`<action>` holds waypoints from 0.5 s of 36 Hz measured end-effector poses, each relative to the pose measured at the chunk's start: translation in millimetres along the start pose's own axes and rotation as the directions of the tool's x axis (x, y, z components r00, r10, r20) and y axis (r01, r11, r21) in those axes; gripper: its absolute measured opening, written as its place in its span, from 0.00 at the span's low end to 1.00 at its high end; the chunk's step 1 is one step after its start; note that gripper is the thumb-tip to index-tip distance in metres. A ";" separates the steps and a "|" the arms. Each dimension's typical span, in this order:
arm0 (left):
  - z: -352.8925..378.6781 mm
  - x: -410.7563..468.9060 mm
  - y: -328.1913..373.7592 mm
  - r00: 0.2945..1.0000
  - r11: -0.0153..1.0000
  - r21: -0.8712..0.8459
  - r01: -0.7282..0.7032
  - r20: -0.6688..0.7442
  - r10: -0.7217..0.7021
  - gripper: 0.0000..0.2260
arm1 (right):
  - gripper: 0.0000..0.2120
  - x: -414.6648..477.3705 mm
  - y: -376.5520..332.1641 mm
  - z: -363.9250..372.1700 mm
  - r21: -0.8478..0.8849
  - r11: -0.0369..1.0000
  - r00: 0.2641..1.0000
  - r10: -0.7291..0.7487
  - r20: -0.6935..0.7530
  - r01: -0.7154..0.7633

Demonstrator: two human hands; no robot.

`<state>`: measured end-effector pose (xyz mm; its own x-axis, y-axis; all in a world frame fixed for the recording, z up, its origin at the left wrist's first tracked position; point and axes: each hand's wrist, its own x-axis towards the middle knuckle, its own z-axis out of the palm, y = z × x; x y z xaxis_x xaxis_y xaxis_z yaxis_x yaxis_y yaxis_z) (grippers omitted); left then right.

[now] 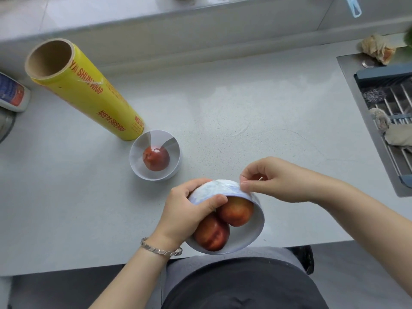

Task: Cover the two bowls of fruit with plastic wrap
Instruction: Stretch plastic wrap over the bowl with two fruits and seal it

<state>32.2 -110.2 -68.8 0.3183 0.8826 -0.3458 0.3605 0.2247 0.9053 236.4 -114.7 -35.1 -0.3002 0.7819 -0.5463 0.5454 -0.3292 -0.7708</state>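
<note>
My left hand grips a white bowl tilted toward me at the counter's front edge, thumb over its rim. Two red fruits lie inside under clear plastic wrap. My right hand pinches the wrap against the bowl's far outer wall. A second white bowl stands on the counter behind, holding one red fruit with wrap stretched over its top. A yellow roll of plastic wrap stands upright at the left, beside that bowl.
A sink with a metal drying rack and cloths lies at the right. A labelled bottle sits at the far left edge. A crumpled wrapper rests by the sink's back corner. A raised ledge runs along the back.
</note>
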 end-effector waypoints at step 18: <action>5.1 0.9 -5.0 0.997 0.996 0.089 -0.007 0.075 0.000 0.20 | 0.16 8.2 4.0 -2.7 0.301 0.913 0.950 0.211 0.229 -0.276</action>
<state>35.1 -112.7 -74.8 0.3836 0.8490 -0.3634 0.4345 0.1813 0.8822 238.3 -108.2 -41.7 -0.3492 0.5523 -0.7570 0.3447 -0.6755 -0.6518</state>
